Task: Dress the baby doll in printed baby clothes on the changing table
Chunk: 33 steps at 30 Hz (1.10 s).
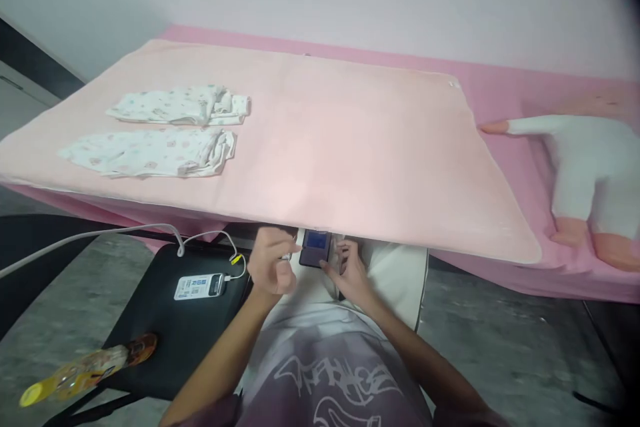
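Note:
A dark phone-like device (316, 250) with a dim bluish screen rests over my lap, just under the table's front edge. My right hand (354, 275) is at its right side, the thumb on its lower right corner and the other fingers curled. My left hand (273, 263) is raised left of the device, fingers bent in and thumb folded towards them. No object shows plainly in it, and it seems apart from the device.
Two folded white printed garments (155, 152) lie on the pink mat (370, 140). A doll in white clothing (595, 160) lies at the right. On the black chair (155, 333) are a white power bank (200, 286) with a cable and a yellow-capped bottle (85, 373).

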Each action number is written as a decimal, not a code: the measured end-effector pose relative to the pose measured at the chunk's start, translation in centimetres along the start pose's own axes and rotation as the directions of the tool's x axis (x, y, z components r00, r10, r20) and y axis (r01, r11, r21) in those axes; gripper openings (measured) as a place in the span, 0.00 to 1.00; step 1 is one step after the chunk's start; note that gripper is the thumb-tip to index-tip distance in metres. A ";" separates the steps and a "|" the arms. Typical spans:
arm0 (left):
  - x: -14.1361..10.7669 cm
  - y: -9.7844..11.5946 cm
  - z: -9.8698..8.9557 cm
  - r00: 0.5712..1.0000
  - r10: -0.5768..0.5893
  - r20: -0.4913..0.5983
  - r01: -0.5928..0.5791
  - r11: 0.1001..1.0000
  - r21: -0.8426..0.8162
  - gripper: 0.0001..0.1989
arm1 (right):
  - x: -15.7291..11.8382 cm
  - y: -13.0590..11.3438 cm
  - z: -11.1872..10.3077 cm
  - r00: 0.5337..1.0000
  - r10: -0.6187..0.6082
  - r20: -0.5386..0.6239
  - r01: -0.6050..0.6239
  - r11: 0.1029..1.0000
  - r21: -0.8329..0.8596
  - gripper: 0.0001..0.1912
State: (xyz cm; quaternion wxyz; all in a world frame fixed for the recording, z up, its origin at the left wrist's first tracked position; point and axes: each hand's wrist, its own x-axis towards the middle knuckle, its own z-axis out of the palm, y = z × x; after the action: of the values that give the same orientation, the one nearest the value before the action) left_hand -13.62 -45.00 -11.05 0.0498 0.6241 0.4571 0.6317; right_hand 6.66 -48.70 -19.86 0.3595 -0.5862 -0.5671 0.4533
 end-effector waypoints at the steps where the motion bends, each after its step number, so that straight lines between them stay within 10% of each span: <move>1: -2.9 -0.3 -0.1 0.999 0.017 0.038 -0.017 1.000 -0.002 0.26 | 0.2 0.6 0.7 1.000 0.002 -0.012 -0.001 0.999 0.039 0.35; 3: -6.6 -1.9 -0.5 0.977 -0.186 0.104 0.179 0.981 0.072 0.21 | 0.8 1.2 1.8 0.999 -0.015 -0.031 0.018 0.996 0.092 0.38; 7: -8.9 -5.0 -0.6 0.795 -0.568 0.213 0.540 0.823 0.178 0.26 | 1.7 1.6 3.3 0.996 -0.032 -0.087 0.039 0.996 0.083 0.40; 16: -10.2 -5.4 3.4 0.624 -0.686 0.374 0.708 0.699 0.101 0.41 | 2.9 2.6 2.3 0.995 0.000 0.096 -0.037 0.921 0.388 0.25; 22: -10.2 -2.4 4.3 0.512 -0.723 0.464 0.841 0.531 -0.101 0.36 | 2.3 3.7 0.0 0.955 0.051 0.292 -0.237 0.725 0.647 0.43; 28: -11.0 -1.1 5.4 0.468 -0.684 0.559 0.881 0.414 -0.231 0.36 | 1.8 4.5 -2.7 0.956 0.058 0.289 -0.235 0.739 0.631 0.45; 33: -12.2 -1.0 7.2 0.317 -0.656 0.685 0.939 0.118 -0.322 0.37 | 1.7 5.7 -4.3 0.958 0.029 0.287 -0.192 0.807 0.559 0.49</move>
State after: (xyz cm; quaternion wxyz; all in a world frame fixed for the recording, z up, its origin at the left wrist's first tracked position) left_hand -5.46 -48.40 -22.14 0.7030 0.3017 0.4318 0.4779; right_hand 12.49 -47.21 -23.97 0.4151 -0.4147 -0.4089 0.6989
